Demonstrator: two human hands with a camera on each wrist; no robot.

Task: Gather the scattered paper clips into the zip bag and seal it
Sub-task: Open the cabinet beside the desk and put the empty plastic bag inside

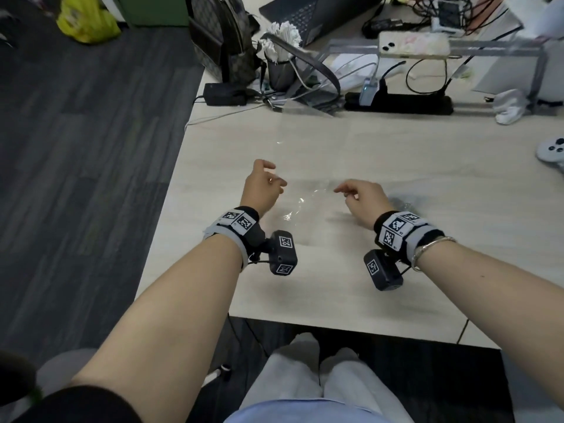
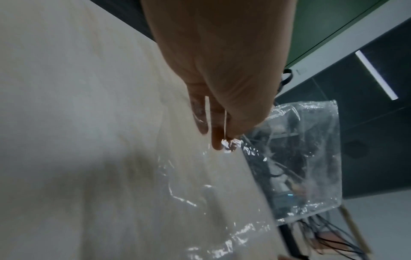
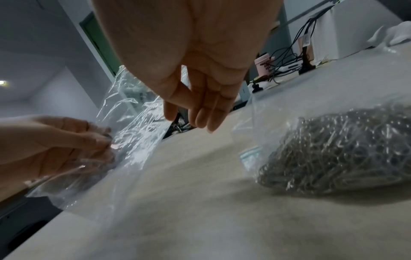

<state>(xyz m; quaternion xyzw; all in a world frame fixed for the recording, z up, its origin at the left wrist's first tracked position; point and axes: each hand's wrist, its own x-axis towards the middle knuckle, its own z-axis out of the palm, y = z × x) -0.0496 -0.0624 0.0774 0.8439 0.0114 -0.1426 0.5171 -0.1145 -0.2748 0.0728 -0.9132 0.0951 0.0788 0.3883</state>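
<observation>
My left grip point(image 1: 264, 186) pinches the clear plastic zip bag point(image 3: 133, 112) above the pale worktop point(image 1: 396, 154). My right grip point(image 1: 358, 195) hangs loose, empty. Silver paper clips point(image 3: 338, 151) heaped beside it. Risk: thin film slipping, mouth collapsing.

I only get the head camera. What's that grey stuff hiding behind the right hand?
Observer: The right wrist view shows a big heap of paper clips.
Operator: Is the left hand holding the bag?
Observer: Yes. Up close, the left hand pinches the edge of the bag.
Operator: And the right hand?
Observer: The right hand holds nothing; its fingers hang loose.
</observation>
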